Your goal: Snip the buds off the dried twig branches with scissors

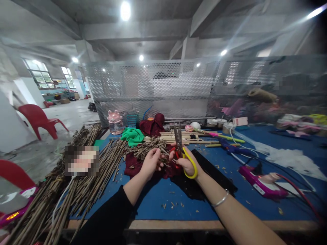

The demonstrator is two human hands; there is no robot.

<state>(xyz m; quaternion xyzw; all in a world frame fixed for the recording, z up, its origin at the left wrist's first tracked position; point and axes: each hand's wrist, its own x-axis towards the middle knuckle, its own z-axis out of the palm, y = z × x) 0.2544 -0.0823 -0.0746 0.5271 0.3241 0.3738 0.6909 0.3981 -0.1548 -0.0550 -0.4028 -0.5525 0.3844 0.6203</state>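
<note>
My right hand [187, 165] is closed on a pair of scissors [178, 137] with yellow and red handles, its blades pointing up and away from me. To its left, my left hand [152, 164] is closed, thumb against fingers, around what looks like a thin dry twig [165, 160]; its far end reaches toward the right fingertips. Beneath both hands lies a dark red cloth [131, 166]. Just beyond them is a heap of tangled dry twigs [143, 148]. Black cloth [190, 187] spreads under my right wrist.
Long bundles of dry stems [99, 177] cover the left side of the blue table [153, 207]. A green cloth [133, 136] and a pink-lidded jar [115, 122] stand behind. On the right are a magenta power strip [263, 183], cables and white plastic. A perforated metal screen [133, 88] closes the back.
</note>
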